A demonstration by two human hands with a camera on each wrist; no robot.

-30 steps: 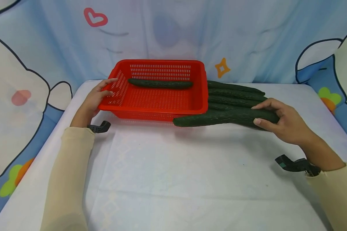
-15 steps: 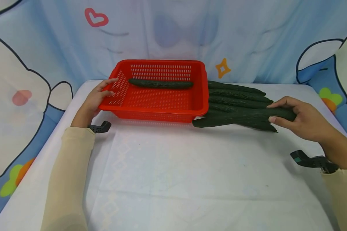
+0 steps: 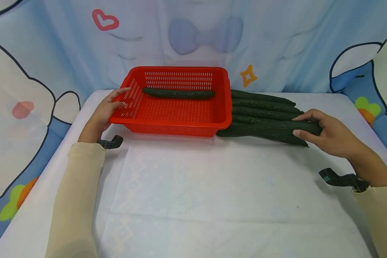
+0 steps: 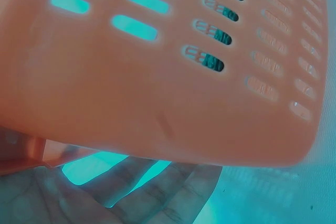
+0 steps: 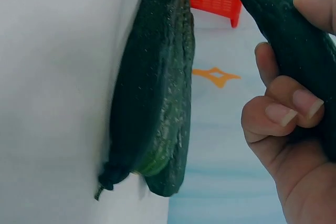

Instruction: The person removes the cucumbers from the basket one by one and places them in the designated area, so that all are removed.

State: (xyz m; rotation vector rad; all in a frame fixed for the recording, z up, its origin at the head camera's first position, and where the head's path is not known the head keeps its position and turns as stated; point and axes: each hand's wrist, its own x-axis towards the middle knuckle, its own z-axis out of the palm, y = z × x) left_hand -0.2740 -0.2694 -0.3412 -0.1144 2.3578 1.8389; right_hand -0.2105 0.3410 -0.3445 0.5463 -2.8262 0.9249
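My left hand (image 3: 103, 111) grips the left rim of a red plastic basket (image 3: 172, 125), with fingertips over the edge; in the left wrist view, fingers (image 4: 173, 195) show below the basket's slotted wall. One dark green cucumber (image 3: 178, 94) lies inside, along the back. To the basket's right, my right hand (image 3: 329, 134) grips another cucumber (image 3: 277, 126) near its right end, thumb on the near side. That cucumber lies over or against a row of cucumbers (image 3: 264, 104); whether it touches them is unclear. In the right wrist view, curled fingers (image 5: 281, 111) wrap around the held cucumber (image 5: 294, 30).
A white cloth (image 3: 193, 190) covers the table. Behind it hangs a blue patterned curtain (image 3: 277, 28), close to the basket's back edge. The basket's right wall hides the left ends of several cucumbers. Dark wrist cameras (image 3: 111, 142) sit on both wrists.
My right hand has drawn the held cucumber rightward off the basket's front corner, then shifted slightly back left, with its left end now closer to the row. The left hand and basket stay put.
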